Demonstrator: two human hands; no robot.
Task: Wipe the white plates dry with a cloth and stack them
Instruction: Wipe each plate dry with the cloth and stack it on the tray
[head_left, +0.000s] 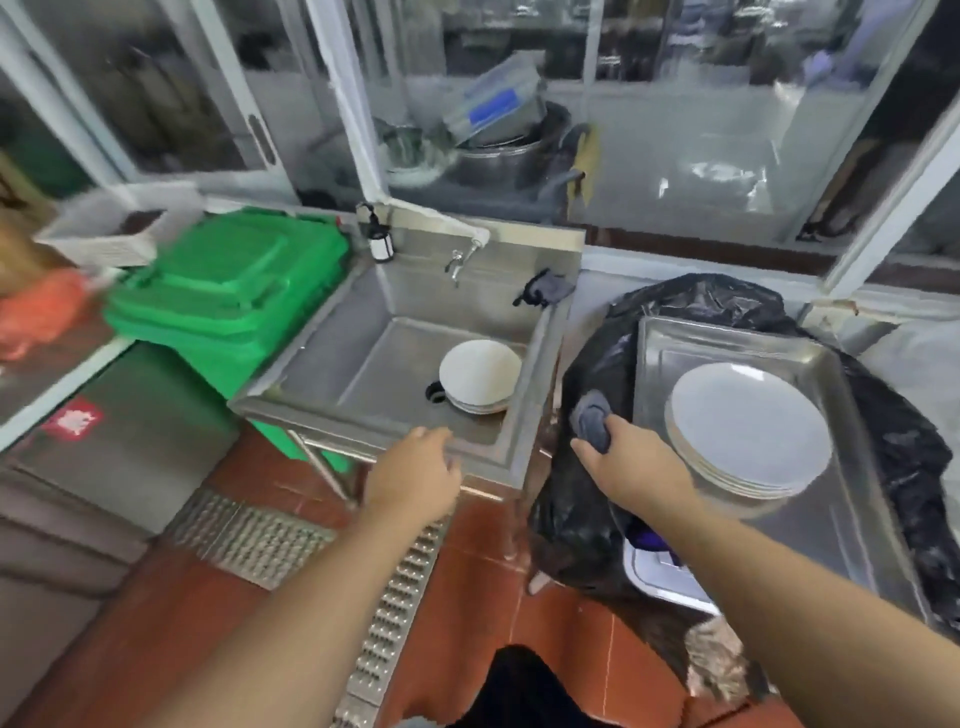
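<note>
Two bare forearms reached out over the red tile floor and its floor drain grate. Left hand hovered at the sink front rim, fingers loosely curled, holding nothing. Right hand gripped a bunched grey cloth. Dried stack of plates sat in the steel tray on a black bag. Remaining wet plates lay in the sink's right corner, probably three or four; blur hid the count. Glazed, slick, breakable: lift by rim. Sink walls crowd them on the right; open room left.
</note>
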